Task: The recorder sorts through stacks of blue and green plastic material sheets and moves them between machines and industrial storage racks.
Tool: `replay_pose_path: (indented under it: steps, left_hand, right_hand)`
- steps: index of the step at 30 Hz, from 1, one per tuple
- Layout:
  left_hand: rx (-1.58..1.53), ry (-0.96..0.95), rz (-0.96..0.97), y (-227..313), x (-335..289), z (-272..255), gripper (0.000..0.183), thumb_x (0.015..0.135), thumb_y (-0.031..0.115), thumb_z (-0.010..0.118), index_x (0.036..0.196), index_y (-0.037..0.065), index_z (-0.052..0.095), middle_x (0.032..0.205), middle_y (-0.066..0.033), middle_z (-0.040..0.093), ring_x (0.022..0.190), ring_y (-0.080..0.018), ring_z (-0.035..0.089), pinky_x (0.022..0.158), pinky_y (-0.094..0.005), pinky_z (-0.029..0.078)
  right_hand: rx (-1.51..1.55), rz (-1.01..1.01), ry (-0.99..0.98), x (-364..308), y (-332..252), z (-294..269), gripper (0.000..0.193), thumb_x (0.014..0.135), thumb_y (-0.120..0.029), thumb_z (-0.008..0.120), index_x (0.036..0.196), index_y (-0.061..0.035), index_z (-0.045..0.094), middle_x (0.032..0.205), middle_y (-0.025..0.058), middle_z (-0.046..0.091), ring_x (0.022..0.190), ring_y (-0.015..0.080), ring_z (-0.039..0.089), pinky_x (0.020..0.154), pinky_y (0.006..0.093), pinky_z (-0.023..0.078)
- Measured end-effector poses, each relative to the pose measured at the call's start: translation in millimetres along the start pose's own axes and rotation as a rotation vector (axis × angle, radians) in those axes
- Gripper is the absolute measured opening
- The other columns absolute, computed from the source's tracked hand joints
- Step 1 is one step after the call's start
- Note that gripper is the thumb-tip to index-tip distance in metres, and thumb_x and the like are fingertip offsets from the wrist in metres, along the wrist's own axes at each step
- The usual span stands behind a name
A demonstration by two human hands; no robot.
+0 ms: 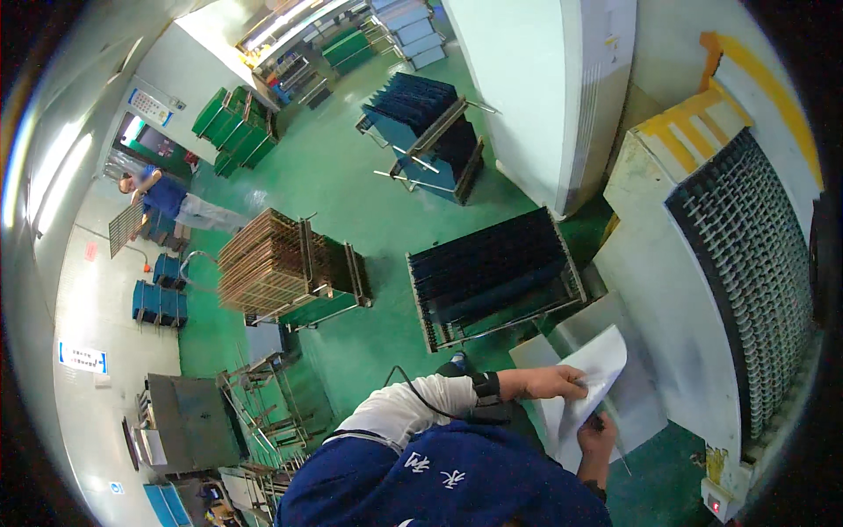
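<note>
A thin white sheet (602,358), curled at its upper corner, is between my hands. My left hand (559,384), with a dark band at the wrist, closes its fingers on the sheet's left side. Lower down, my right hand (598,434) is at the sheet's lower right edge with its fingers bent; how they grip there is partly hidden. A pale, smooth board (645,406) stands just beyond the sheet, on its right. In front of me is a metal rack (492,327) packed with upright dark panels (487,259).
To the right stands a machine with rows of rollers (746,272). A rack of brown mesh-like panels (268,259) and another of dark blue panels (421,114) stand on the green floor (386,325). At the far left, a person (167,198) holds a grid panel (126,231).
</note>
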State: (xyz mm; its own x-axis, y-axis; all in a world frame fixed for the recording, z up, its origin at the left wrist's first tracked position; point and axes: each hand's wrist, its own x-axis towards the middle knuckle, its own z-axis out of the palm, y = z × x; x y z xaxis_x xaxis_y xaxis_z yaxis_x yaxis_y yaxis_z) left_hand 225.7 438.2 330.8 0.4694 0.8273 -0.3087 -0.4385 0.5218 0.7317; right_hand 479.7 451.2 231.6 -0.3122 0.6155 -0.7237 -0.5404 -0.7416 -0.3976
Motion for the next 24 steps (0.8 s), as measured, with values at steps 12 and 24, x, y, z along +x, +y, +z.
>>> replay_pose_path:
  steps: [12,24]
  left_hand:
    - [-0.324,-0.513,-0.211,57,2,82,0.033,0.083,0.014,0.055,0.112,-0.002,0.052,0.110,-0.0096,0.057,0.103,-0.0199,0.052,0.092,-0.0344,0.038]
    - [1.136,-0.231,0.082,-8,28,-22,0.026,0.078,0.023,0.054,0.094,0.004,0.061,0.098,-0.0125,0.059,0.097,-0.0288,0.053,0.087,-0.0367,0.039]
  right_hand:
    - [-0.072,-0.129,-0.167,-73,2,35,0.041,0.085,-0.027,0.044,0.114,0.0022,0.048,0.112,0.0152,0.053,0.102,0.0247,0.051,0.090,0.0364,0.041]
    - [0.159,-0.305,-0.055,-102,43,59,0.047,0.085,-0.035,0.041,0.116,-0.0001,0.047,0.115,0.0139,0.052,0.104,0.0246,0.050,0.091,0.0371,0.040]
